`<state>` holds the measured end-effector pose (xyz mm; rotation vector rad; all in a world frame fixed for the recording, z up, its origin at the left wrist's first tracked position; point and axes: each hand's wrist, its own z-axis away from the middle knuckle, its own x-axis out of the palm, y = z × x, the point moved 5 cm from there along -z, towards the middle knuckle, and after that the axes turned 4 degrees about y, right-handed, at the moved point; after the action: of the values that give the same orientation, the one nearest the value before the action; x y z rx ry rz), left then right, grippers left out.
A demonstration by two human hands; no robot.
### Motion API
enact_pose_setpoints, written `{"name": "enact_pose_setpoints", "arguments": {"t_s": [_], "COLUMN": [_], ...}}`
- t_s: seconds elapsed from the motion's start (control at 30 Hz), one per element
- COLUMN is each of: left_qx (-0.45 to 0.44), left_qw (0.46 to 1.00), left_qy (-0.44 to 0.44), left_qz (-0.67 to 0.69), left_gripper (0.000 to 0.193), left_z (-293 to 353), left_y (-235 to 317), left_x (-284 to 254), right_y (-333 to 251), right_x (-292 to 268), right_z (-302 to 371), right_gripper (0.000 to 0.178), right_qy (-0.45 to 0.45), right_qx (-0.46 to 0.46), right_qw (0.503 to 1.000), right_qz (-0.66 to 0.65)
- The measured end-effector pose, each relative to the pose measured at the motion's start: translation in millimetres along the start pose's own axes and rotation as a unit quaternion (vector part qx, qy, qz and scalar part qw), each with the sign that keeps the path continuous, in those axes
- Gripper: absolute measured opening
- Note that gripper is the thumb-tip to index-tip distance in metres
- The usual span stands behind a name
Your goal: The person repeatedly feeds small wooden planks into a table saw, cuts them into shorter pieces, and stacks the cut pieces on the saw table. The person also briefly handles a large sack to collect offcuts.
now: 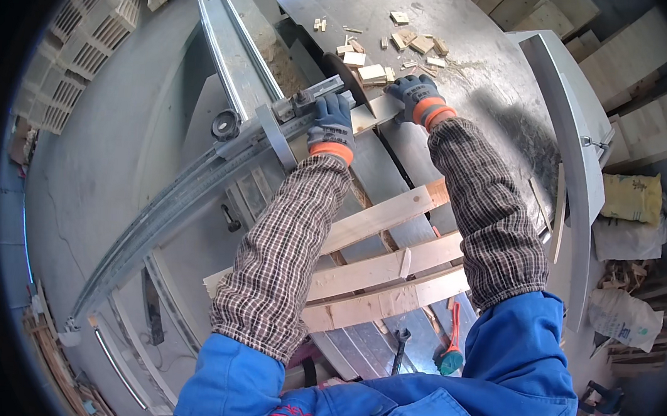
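Observation:
Both my hands wear dark grey-blue gloves with orange cuffs. My left hand closes over a short wooden board, beside the metal fence of a table saw. To its right, my right hand grips the board's other end, its fingertips partly hidden. The dark round saw blade stands between the hands, close to the board. Just past my right hand, small wooden offcuts lie scattered on the grey saw table.
Several long boards lie across the near side under my forearms. Close to my body are a wrench and a red-handled brush. A metal rail runs far left; a grey upright panel and yellow sack stand right.

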<state>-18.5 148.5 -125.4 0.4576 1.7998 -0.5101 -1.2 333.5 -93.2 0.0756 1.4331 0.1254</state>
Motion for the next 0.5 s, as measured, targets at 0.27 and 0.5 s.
{"name": "enact_pose_setpoints", "arguments": {"t_s": [0.27,0.5], "left_qx": [0.024,0.063], "left_qw": [0.998,0.992], "left_qy": [-0.018,0.04], "left_qz": [-0.063,-0.099], "left_gripper": [0.088,0.066], "left_z": [-0.7,6.9], "left_y": [-6.9,-7.5], "left_x": [-1.1,-8.9], "right_y": [7.7,64.5], "right_x": [-12.4,-4.9], "right_z": [16.0,82.5], "right_gripper": [0.069,0.051], "right_qy": [-0.023,0.02], "right_qx": [0.07,0.19], "right_qw": [0.996,0.763], "right_qz": [-0.048,-0.618]}}
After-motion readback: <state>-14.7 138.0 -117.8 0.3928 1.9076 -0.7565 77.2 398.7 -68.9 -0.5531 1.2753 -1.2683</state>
